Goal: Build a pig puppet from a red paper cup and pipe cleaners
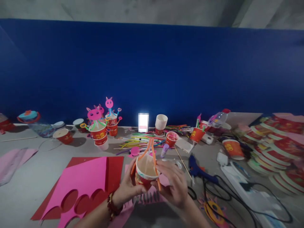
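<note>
A red paper cup (143, 179) with a white rim is held upright, slightly tilted, above the table in front of me. Orange pipe cleaners (151, 146) rise from the cup and meet above it, and orange ends also hang at its sides. My left hand (128, 187), with a dark red bead bracelet at the wrist, wraps the cup's left side and base. Against the right side, my right hand (175, 180) has its fingers closed around the cup beside an orange pipe cleaner. The contact of the right fingertips is partly hidden.
Pink paper (83, 177) with cut round holes lies on red paper at left. Cup figures with pink heads (93, 113) stand behind. Loose pipe cleaners (137, 141) lie at the middle back. A blue glue gun (200, 171), cables, a power strip (242, 186) and stacked cups (282, 152) occupy the right.
</note>
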`<state>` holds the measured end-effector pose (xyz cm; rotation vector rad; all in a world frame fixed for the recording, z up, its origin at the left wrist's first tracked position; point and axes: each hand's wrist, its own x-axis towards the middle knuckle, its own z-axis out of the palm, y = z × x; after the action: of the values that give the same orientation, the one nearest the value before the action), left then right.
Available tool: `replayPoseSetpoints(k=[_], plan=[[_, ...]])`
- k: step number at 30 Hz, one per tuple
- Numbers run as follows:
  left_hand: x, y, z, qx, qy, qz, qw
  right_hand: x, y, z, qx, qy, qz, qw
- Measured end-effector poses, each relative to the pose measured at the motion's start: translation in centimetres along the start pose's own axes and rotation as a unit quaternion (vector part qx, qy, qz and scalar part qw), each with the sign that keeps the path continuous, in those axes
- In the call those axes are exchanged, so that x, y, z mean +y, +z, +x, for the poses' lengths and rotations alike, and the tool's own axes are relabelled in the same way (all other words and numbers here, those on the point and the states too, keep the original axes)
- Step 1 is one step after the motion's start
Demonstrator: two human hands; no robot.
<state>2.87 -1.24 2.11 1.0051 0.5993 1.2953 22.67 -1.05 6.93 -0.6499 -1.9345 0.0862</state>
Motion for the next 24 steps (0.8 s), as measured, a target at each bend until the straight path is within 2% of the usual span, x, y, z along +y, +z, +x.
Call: replayPoseSetpoints(k=[5, 12, 16, 20, 24], plan=[[-0.8, -0.4, -0.3, 0.035, 0.019, 0.023, 0.999, -0.4, 0.3, -1.3, 0.064, 0.018, -0.018, 0.998], [-2.2, -0.9, -0.5, 0.053, 0.027, 0.005, 0.998, -1.4, 0.2, -2.2, 0.058, -0.003, -0.046, 0.997], [-2.6, -1.2, -0.7, 0.030, 0.010, -0.017, 0.999, -1.6, 0.0, -2.0, 0.055, -0.014, -0.036, 0.998], [-2.9, -1.8, -0.7, 0.018, 0.039, 0.009, 0.999, -1.4, -0.1, -1.0, 0.083, -0.032, -0.013, 0.996], [-3.1, -2.1, -0.5, 0.009, 0.045, 0.009, 0.999, -1.2, -0.6, 0.0, 0.079, -0.056, -0.002, 0.995]])
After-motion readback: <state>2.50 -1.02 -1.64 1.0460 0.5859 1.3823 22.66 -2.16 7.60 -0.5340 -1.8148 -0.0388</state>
